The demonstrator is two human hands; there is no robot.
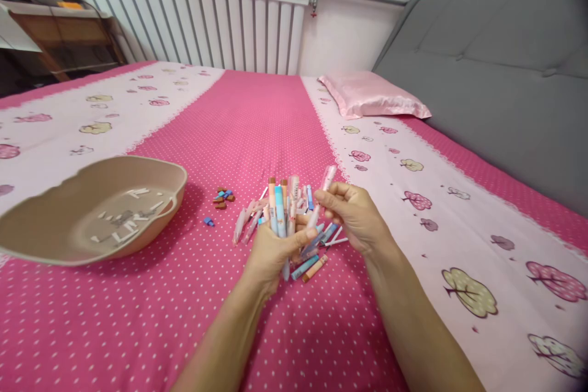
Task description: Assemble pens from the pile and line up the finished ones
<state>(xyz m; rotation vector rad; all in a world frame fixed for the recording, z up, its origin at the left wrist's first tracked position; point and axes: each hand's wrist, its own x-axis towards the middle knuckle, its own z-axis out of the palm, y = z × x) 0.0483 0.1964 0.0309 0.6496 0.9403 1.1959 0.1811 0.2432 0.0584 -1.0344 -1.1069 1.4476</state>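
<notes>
The right hand (348, 211) pinches a pink pen (329, 177) between thumb and fingertips; the left hand (281, 251), just beside it, is closed around a bundle of pens (279, 211), thumb across the front. For clean work, the pinch is best light but square on the barrel — smooth plastic could roll — while the left hand wants enough pressure to stop the bundle splaying. Lining the pink pen up with the bundle before the 2 come together should prevent snagging, and lifting both clear of the loose pens (307, 267) below the grip would help.

The pink pen's long axis stands steep but tilted: its upper end rises above the right fingertips, leaning away from the left hand, and its lower end slants down toward the left thumb. Whether they touch, I cannot tell — nor which end writes. The bundled pens stand nearly upright in the left grip, brown and blue ends up, their lower ends showing beneath the hand.
</notes>
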